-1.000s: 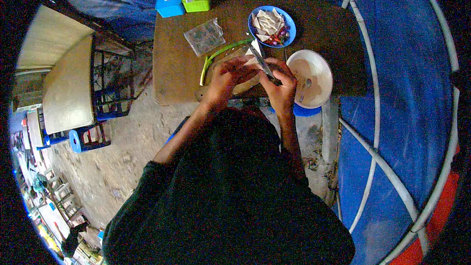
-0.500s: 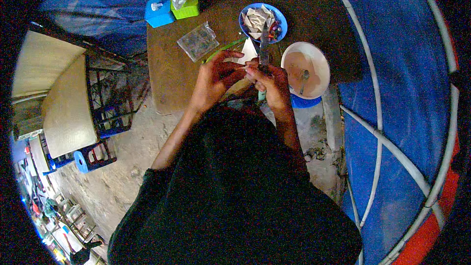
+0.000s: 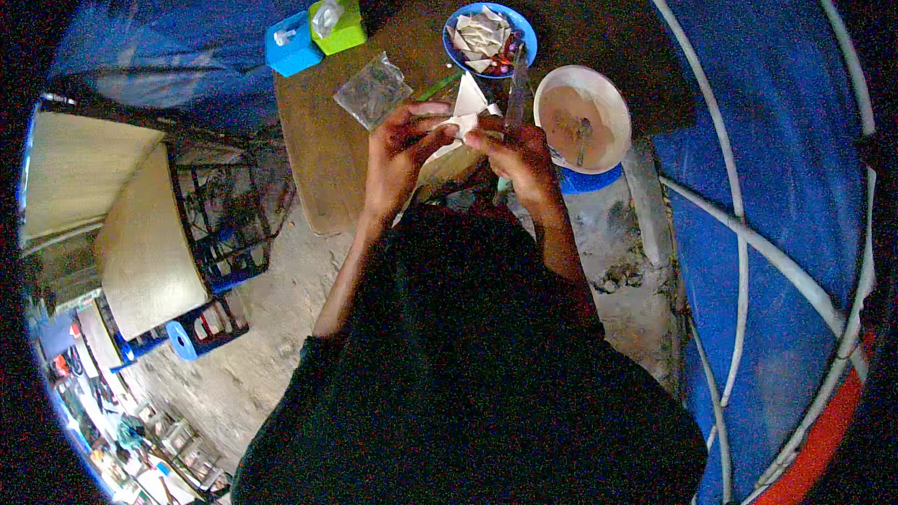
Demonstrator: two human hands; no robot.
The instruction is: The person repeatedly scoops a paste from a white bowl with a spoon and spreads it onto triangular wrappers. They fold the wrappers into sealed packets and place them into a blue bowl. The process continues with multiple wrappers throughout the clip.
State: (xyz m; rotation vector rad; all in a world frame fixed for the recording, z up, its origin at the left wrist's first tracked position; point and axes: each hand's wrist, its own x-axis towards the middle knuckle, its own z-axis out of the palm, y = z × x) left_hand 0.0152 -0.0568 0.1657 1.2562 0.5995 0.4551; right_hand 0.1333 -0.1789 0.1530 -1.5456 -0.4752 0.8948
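My left hand [image 3: 404, 143] is closed, pinching a small pale, thin flat piece [image 3: 462, 126] between thumb and fingers. My right hand [image 3: 520, 157] meets it at the other side of that piece, thumb and fingertip against it. The same right hand grips a knife [image 3: 516, 89], its blade pointing away from me and its pale green handle partly hidden under the palm. Just beyond the fingertips is a white triangular piece [image 3: 470, 93]. Farther off, a blue bowl [image 3: 452, 21] holds several white triangular pieces and some red and purple bits.
At right, a white basin [image 3: 621, 122] of brownish liquid with a spoon [image 3: 584, 136] sits above something blue. On the brown table [image 3: 323, 164] lie a clear plastic bag [image 3: 374, 92] and a green strip [image 3: 438, 88]. Blue [image 3: 292, 49] and green [image 3: 342, 26] boxes stand at the far left.
Both hands have come together around the pale piece, which shows more plainly between the fingers. The knife has shifted slightly right. The whole view has turned a little.
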